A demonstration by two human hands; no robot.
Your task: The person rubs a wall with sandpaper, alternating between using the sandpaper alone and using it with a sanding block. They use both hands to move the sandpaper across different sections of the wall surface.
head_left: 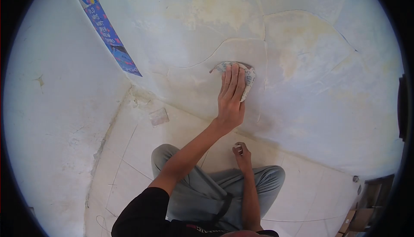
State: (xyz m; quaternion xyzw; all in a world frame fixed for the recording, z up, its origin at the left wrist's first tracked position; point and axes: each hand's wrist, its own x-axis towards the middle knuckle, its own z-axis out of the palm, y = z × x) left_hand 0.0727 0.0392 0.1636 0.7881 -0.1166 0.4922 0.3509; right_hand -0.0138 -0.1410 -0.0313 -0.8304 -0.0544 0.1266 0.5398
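My left hand presses a sheet of sandpaper flat against the plastered wall. The sheet's pale back carries printed lettering and its edges curl out past my fingers. My right hand is held low above my crossed legs, away from the wall, with its fingers curled in. A small whitish spot shows at those fingers, too small to name. Yellowish patches and raised, crack-like lines mark the plaster around the sandpaper.
A blue printed strip runs down near the wall corner. On the tiled floor, a small square piece lies by the wall's foot. Cardboard boxes stand at the lower right, and a thin cord crosses the tiles.
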